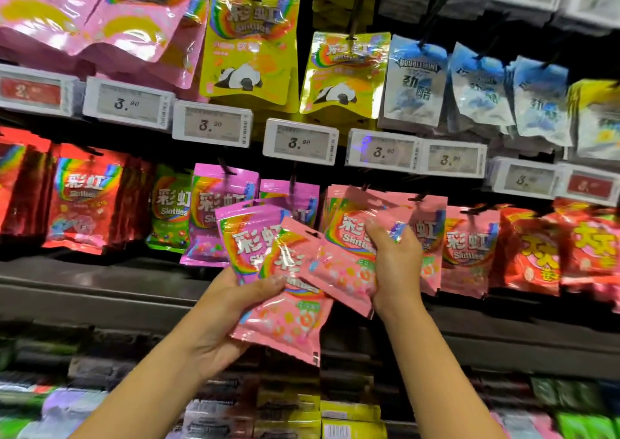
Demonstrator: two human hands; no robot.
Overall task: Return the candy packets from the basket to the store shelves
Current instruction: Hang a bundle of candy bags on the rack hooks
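Note:
My left hand (231, 307) grips a fan of candy packets: a purple Skittles packet (243, 237) behind and a pink Skittles packet (285, 321) in front. My right hand (394, 264) is closed on another pink packet (342, 270), held tilted just in front of the row of pink packets hanging on the shelf pegs (355, 223). The basket is out of view.
Pegs hold red packets (80, 203) at left, green (167, 210) and purple ones (214, 210) in the middle, orange-red ones (536, 250) at right. Yellow panda packets (248, 49) and blue mint packets (416, 82) hang above. Price tags (298, 141) line the shelf rail.

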